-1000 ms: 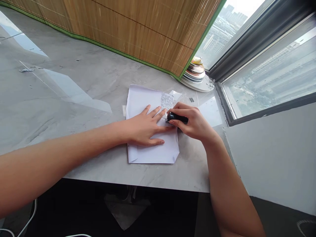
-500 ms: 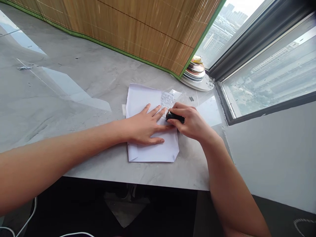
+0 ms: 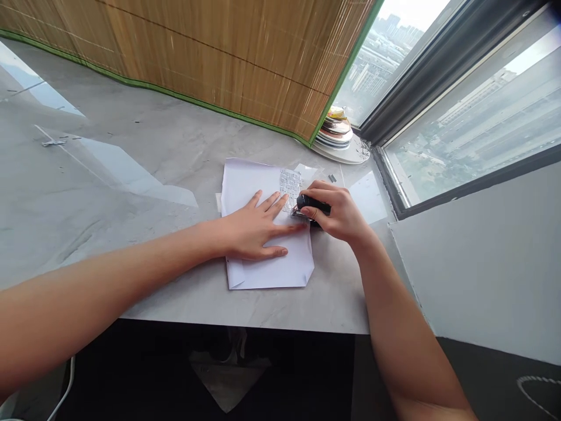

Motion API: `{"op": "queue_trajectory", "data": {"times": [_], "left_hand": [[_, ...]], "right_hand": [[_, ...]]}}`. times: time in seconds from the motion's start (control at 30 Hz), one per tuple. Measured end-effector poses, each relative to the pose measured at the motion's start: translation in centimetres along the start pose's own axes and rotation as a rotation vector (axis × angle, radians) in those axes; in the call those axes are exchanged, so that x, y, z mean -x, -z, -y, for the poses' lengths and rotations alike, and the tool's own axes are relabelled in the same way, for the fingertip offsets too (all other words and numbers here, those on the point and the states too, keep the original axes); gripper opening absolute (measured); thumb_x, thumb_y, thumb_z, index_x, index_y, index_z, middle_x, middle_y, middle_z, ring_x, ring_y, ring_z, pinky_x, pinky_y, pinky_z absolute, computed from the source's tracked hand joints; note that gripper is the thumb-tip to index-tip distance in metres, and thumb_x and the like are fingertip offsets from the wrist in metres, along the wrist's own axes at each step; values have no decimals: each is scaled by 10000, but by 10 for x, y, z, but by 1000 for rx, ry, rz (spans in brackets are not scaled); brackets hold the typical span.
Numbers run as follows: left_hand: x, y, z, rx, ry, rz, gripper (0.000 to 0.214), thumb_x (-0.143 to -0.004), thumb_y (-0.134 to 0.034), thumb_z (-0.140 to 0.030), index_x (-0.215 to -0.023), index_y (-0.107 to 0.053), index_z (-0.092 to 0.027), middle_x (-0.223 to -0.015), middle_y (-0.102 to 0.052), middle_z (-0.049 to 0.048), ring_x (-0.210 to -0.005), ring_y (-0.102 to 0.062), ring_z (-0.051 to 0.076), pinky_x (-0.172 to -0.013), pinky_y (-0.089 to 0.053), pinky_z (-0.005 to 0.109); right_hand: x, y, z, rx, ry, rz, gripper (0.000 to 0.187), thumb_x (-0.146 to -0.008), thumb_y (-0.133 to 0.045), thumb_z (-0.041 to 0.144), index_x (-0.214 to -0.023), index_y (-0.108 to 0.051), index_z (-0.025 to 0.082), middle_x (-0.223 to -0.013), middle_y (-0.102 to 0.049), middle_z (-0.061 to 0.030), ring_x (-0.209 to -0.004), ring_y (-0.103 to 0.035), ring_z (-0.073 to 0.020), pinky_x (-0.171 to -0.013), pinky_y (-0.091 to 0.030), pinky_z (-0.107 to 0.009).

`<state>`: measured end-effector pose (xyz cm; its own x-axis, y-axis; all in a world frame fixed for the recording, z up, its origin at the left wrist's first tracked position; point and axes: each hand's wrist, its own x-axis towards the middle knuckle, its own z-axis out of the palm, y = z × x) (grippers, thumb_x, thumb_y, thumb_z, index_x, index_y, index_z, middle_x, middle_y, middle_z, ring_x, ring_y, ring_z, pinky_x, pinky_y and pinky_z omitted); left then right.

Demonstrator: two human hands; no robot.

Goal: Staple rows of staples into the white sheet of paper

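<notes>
Pressing palm down on a stack of white paper (image 3: 239,184), the left hand (image 3: 256,234) lies flat with its fingers spread wide and its thumb out to the side; it grasps nothing. The right hand (image 3: 335,213) has its fingers and thumb wrapped around a black stapler (image 3: 312,203), a firm closed hold from above and from the near side. The stapler sits at the right edge of the paper, its nose pointing inward over the sheet, with a metal part showing below the black top. The left index finger reaches close beside it; whether the two touch cannot be told.

Just past the nose, near the paper's upper right, a dense patch of short dark marks (image 3: 289,182), which look like staples, runs in rows. The paper rests on a grey marbled tabletop (image 3: 144,228), near its front edge, and its lower right corner is cut or folded at a slant. Beyond the right hand lie small grey strips (image 3: 332,178) and, nearer the paper, a pale scrap (image 3: 307,171). Farther back, a stack of plates (image 3: 335,137) stands between a green-edged bamboo mat (image 3: 219,52) and the window (image 3: 477,123).
</notes>
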<state>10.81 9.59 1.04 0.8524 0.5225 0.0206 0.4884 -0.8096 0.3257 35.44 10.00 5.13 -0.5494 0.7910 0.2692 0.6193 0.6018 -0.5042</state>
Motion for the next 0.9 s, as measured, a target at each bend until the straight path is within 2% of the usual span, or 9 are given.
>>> {"op": "queue_trajectory", "data": {"times": [0.3,0.47,0.53,0.63,0.7,0.8,0.83,0.9], "left_hand": [[1,0,2,-6,-12,-15,681,-988,-546,-652,-1621,-442,-422,-1796,-178,43,-1650,-136,421,-1293,-90,657],[0,-1,3,-19,-17,-31,694,-981,-540,-685,-1624,-427,-448,-1791,-202,30,-1647,-163,412,-1294,-121,638],[-1,-1,5,-35,-10,-30,733,-984,-519,-701,-1648,-393,-418,-1781,-240,56,-1642,-185,408,-1293,-132,635],[-2,-2,10,-70,23,-50,761,-1017,-448,-692,-1663,-394,-294,-1754,-295,138,-1620,-261,402,-1291,-178,614],[-3,-3,14,-96,30,-54,747,-1036,-422,-672,-1639,-444,-231,-1743,-306,177,-1607,-293,404,-1288,-211,598],[-3,-4,19,-115,14,-55,729,-1031,-446,-666,-1615,-487,-232,-1742,-299,186,-1597,-304,426,-1272,-239,615],[-3,-4,20,-110,11,-60,719,-1029,-457,-664,-1610,-495,-242,-1741,-304,182,-1593,-310,429,-1264,-249,623],[-5,-1,21,-78,0,-88,680,-1030,-473,-648,-1586,-525,-260,-1729,-341,167,-1578,-345,416,-1247,-286,612]], "right_hand": [[4,12,-14,78,1,12,189,-981,-650,340,-1102,-747,232,-999,-677,-62,-927,-587,-236,-839,-458,-391],[7,19,-24,202,-60,-45,179,-978,-667,373,-1013,-743,214,-948,-662,-63,-904,-578,-229,-775,-425,-361],[10,24,-29,249,-100,-79,190,-966,-683,393,-959,-733,210,-912,-650,-56,-866,-567,-217,-742,-401,-346],[16,33,-41,231,-161,-72,204,-930,-718,408,-934,-706,204,-882,-644,-34,-796,-550,-184,-721,-383,-324],[22,38,-51,180,-206,26,232,-882,-756,417,-914,-675,202,-852,-641,-14,-757,-539,-167,-703,-373,-308],[27,41,-63,99,-276,174,261,-823,-777,409,-872,-621,205,-796,-634,15,-719,-529,-156,-674,-352,-291],[27,40,-65,89,-298,174,258,-813,-772,401,-858,-610,206,-773,-627,22,-709,-525,-154,-670,-346,-290],[23,35,-64,108,-361,67,242,-797,-757,381,-814,-592,205,-727,-604,30,-693,-512,-154,-669,-333,-293]]}}
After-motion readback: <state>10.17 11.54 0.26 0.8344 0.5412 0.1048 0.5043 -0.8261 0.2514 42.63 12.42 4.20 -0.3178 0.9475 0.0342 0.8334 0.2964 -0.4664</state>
